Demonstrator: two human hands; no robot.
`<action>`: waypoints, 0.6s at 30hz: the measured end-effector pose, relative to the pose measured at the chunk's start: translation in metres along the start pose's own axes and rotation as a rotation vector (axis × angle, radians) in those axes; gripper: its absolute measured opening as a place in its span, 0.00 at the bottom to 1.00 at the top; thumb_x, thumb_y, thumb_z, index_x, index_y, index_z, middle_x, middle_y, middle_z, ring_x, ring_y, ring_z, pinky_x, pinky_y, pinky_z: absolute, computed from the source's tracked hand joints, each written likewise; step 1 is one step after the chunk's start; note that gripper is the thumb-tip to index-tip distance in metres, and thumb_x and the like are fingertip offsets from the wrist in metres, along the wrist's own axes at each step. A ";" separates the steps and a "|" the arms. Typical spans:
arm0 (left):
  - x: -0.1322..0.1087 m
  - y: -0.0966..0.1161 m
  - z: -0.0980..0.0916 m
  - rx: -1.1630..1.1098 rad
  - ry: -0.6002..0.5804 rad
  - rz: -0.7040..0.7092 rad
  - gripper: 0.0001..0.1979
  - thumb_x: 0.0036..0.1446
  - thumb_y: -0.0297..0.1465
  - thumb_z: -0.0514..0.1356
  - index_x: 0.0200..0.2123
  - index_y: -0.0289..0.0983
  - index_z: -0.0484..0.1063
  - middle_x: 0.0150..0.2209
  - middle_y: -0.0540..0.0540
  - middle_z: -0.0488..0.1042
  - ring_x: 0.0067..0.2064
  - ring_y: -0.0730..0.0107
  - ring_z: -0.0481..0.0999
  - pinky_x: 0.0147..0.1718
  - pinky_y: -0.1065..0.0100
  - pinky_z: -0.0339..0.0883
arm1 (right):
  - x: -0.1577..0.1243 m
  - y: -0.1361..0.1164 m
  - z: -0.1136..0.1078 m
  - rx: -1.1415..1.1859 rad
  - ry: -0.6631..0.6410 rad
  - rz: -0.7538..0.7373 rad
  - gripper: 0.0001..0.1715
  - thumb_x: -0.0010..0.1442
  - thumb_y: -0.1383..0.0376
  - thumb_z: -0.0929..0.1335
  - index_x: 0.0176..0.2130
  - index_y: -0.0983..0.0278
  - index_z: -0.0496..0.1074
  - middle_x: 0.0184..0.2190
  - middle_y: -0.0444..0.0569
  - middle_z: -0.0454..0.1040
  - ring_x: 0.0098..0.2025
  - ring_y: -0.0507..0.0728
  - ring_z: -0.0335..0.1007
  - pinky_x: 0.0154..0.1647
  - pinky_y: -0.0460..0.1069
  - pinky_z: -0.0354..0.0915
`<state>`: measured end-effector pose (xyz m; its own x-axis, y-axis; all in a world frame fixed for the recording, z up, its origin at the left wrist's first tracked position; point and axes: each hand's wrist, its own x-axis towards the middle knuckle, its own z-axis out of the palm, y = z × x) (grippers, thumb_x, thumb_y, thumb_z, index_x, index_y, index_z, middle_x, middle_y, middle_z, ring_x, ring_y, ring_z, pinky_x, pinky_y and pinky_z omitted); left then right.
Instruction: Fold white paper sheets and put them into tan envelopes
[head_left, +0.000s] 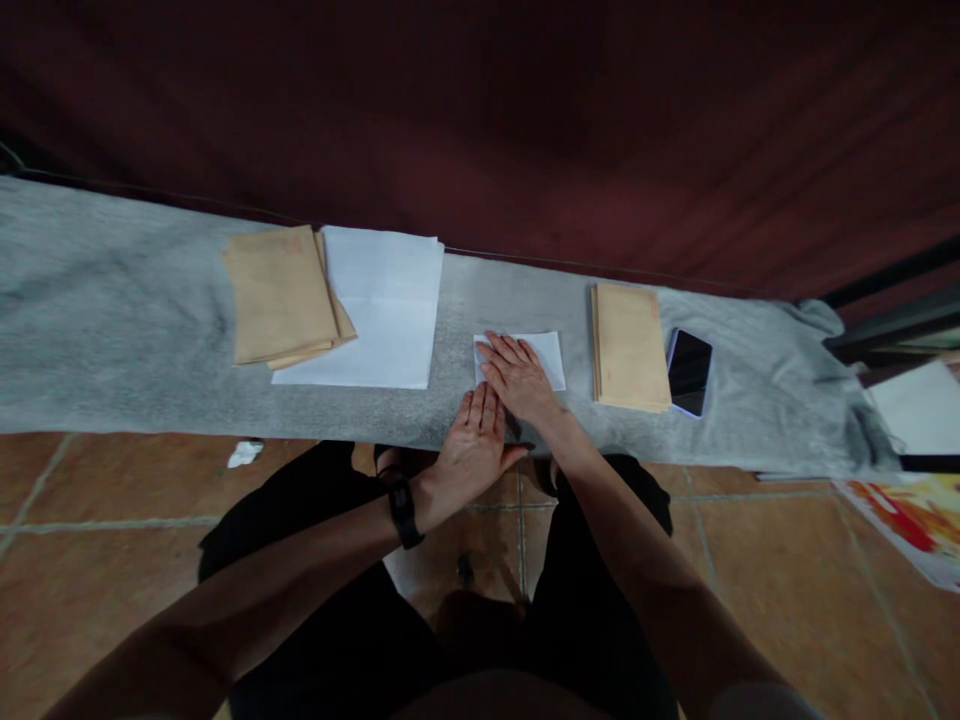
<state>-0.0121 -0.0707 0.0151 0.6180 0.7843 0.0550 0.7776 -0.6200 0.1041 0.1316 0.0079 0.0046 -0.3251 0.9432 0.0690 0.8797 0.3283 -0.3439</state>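
Note:
A small folded sheet of white paper (550, 358) lies on the grey cloth in front of me. My right hand (519, 383) rests flat on it, fingers stretched out toward the upper left. Just below, my left hand (474, 440) lies palm down at the bench's near edge, its fingers straight and its fingertips close to the right hand and the paper's lower edge. Neither hand grips anything. Part of the paper is hidden under the right hand. A dark band (403, 510) circles my left wrist.
Larger white sheets (382, 310) lie to the left, partly under a pile of brown envelopes (281, 295). Another stack of brown envelopes (630, 345) sits to the right, beside a phone (688, 372). Grey cloth (135, 310) covers the narrow bench; a dark red curtain (480, 130) hangs behind.

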 end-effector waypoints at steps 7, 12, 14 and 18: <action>-0.004 0.001 -0.003 0.019 -0.019 0.013 0.41 0.65 0.48 0.55 0.63 0.13 0.60 0.65 0.17 0.58 0.70 0.37 0.56 0.68 0.47 0.49 | 0.002 -0.005 0.002 -0.018 0.017 0.037 0.27 0.74 0.58 0.56 0.67 0.58 0.62 0.72 0.47 0.54 0.73 0.60 0.48 0.74 0.61 0.44; -0.004 -0.002 -0.005 0.002 -0.007 0.011 0.40 0.65 0.47 0.56 0.62 0.13 0.62 0.64 0.17 0.60 0.68 0.38 0.59 0.67 0.48 0.50 | -0.014 -0.008 0.000 0.015 -0.002 -0.015 0.27 0.74 0.58 0.54 0.67 0.59 0.62 0.71 0.46 0.54 0.73 0.59 0.46 0.74 0.60 0.43; -0.004 -0.002 -0.005 -0.017 -0.007 0.003 0.39 0.65 0.46 0.56 0.61 0.13 0.63 0.63 0.18 0.63 0.68 0.40 0.61 0.67 0.49 0.51 | -0.023 -0.009 -0.001 0.032 -0.013 -0.043 0.28 0.75 0.58 0.54 0.67 0.60 0.62 0.71 0.46 0.54 0.74 0.58 0.45 0.74 0.60 0.43; -0.006 -0.001 -0.004 -0.028 0.005 -0.004 0.39 0.64 0.46 0.57 0.61 0.14 0.63 0.62 0.18 0.66 0.67 0.41 0.62 0.67 0.49 0.50 | -0.041 -0.010 0.000 0.036 -0.022 -0.057 0.29 0.75 0.57 0.53 0.68 0.61 0.61 0.71 0.46 0.54 0.74 0.57 0.45 0.75 0.59 0.43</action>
<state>-0.0165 -0.0747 0.0188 0.6143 0.7868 0.0592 0.7764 -0.6162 0.1324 0.1363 -0.0344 0.0053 -0.3819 0.9216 0.0692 0.8465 0.3789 -0.3740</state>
